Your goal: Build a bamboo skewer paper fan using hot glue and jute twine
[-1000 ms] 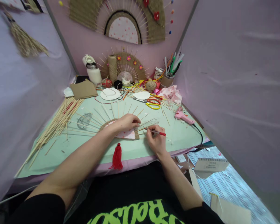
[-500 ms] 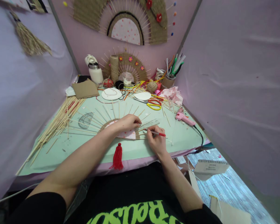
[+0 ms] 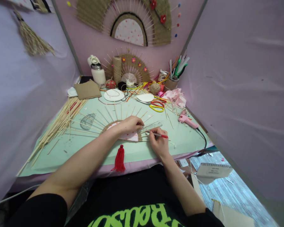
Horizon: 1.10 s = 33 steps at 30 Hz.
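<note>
A half-round fan frame lies on the table, with a white, red-spotted centre, a twine-wrapped edge and thin sticks spreading outward. Over its right side, my left hand has its fingers closed at the near end of a clear ruler. A red pen is gripped in my right hand, its tip among the right-hand sticks close to the ruler. My left forearm crosses the fan and hides part of it. Below the fan, a red tassel hangs over the table's front edge.
Loose sticks and a protractor lie left. Scissors, white ovals, yarn balls and a bottle stand or lie toward the back. A pink glue gun with a black cord lies right.
The whole view has shifted very slightly. Both hands, the pen and the ruler keep practically the same places on the fan.
</note>
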Each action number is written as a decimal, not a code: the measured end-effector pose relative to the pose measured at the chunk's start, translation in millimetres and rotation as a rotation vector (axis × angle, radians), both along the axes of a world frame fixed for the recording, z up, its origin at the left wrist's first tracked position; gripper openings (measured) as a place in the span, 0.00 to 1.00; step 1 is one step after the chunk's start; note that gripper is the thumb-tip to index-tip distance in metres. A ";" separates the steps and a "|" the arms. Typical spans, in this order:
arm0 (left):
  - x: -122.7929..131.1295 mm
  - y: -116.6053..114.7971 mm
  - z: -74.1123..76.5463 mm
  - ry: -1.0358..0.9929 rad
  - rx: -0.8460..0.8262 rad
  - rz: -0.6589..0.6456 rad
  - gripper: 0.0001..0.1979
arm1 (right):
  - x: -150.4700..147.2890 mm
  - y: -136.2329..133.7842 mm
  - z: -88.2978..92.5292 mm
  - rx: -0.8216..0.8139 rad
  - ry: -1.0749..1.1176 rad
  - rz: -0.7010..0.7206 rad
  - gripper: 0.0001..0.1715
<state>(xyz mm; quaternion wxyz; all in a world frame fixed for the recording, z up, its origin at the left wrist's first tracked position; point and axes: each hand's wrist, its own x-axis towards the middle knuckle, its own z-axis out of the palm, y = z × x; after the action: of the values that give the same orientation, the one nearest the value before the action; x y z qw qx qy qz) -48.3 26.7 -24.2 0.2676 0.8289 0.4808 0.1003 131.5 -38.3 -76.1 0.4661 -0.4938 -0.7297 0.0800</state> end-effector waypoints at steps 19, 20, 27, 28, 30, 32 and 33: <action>-0.9 3.0 -5.1 0.004 0.009 -0.009 0.14 | 1.9 -5.4 -2.9 -0.009 0.207 -0.128 0.07; -0.8 2.9 -5.0 0.005 0.009 -0.009 0.14 | 2.2 -5.7 -4.1 -0.009 0.229 -0.136 0.07; -1.2 3.0 -6.0 0.001 0.001 0.008 0.14 | 3.0 -4.4 -8.3 -0.035 0.285 -0.127 0.07; -1.4 3.2 -6.2 0.002 -0.004 0.009 0.14 | 3.2 -4.1 -8.7 -0.035 0.291 -0.127 0.07; -1.7 3.5 -6.4 0.006 -0.011 0.010 0.14 | 3.8 -3.5 -10.1 -0.031 0.302 -0.127 0.07; -1.8 3.5 -6.1 0.008 -0.011 0.008 0.14 | 4.4 -3.1 -11.6 -0.024 0.310 -0.127 0.06; -1.7 3.4 -5.9 0.009 -0.010 0.007 0.14 | 4.7 -2.9 -12.3 -0.020 0.309 -0.128 0.06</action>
<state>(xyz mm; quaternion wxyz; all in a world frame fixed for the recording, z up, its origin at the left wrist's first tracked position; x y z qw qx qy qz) -50.0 30.1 -30.1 0.2692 0.8263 0.4855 0.0955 136.2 -41.2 -88.3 0.5722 -0.5255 -0.6156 0.1325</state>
